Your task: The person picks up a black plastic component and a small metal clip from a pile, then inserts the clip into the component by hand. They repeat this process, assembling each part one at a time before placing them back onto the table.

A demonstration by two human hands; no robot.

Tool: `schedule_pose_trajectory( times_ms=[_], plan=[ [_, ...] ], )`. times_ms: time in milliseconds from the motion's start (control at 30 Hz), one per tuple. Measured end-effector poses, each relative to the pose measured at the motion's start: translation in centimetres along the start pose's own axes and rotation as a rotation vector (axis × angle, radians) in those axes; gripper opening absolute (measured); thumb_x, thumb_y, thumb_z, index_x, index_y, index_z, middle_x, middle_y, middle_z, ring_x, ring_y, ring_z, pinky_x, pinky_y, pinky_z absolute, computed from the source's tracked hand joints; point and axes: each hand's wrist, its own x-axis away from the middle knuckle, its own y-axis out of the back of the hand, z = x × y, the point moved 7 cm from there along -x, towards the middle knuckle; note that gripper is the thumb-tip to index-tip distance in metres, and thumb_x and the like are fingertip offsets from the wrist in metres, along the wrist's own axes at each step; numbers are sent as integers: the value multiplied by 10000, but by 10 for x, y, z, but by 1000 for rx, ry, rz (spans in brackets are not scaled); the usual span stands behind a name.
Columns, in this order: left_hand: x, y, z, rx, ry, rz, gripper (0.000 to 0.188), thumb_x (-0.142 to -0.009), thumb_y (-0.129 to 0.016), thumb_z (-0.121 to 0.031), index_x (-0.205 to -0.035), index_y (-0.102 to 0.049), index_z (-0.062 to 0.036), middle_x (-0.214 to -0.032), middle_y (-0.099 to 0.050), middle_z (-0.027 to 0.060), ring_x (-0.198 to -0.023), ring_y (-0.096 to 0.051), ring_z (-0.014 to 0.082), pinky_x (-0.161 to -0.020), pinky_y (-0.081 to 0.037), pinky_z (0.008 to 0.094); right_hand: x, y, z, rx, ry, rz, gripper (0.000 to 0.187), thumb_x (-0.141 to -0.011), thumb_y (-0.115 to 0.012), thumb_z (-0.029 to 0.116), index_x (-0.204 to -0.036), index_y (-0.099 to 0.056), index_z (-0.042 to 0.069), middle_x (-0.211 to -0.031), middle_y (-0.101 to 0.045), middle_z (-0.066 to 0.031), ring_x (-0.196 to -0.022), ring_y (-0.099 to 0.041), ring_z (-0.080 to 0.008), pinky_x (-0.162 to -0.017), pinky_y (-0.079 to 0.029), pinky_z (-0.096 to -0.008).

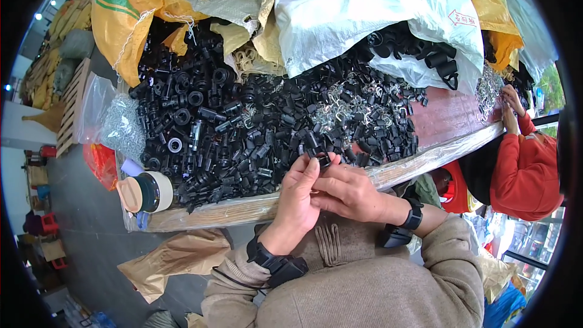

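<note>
Both my hands meet in front of me at the table's near edge. The fingers of my left hand [296, 191] are closed around a small black plastic part [324, 160]. From the other side my right hand [349, 192] is closed, its thumb and fingers pressed up to the same part. Whether something small sits between the right fingertips is hidden. Just beyond my hands spreads a heap of small black plastic clips [267, 140]. Bent silvery metal hooks [331, 106] lie mixed among them.
Larger black cylindrical fittings [181, 115] pile up at left. A cup with a beige lid [159, 191] and a clear bag of grey pellets [122, 124] stand at the left edge. A white woven sack [346, 9] spills black parts. A co-worker in red [525, 176] works at right.
</note>
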Motion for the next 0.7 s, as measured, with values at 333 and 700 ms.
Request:
schedule_pose_trajectory(
  times_ms=[333, 700],
  plan=[
    [-4, 9, -7, 17, 17, 7, 234, -842, -490, -170, -1009, -482, -6, -985, -554, 109, -954, -526, 193, -848, -424, 333, 12, 26, -48, -613, -437, 32, 160, -785, -578, 169, -864, -535, 37, -623, -490, -18, -560, -478, -84, -482, -380, -217],
    [-17, -9, 7, 10, 69, 241, 246, -815, -535, -160, -1028, -493, -44, -1013, -552, 60, -942, -516, 143, -845, -412, 318, 26, 11, -78, -1169, -761, -3, 174, -838, -512, 188, -915, -474, 37, -681, -506, 5, -542, -424, -44, -463, -326, -184]
  ],
)
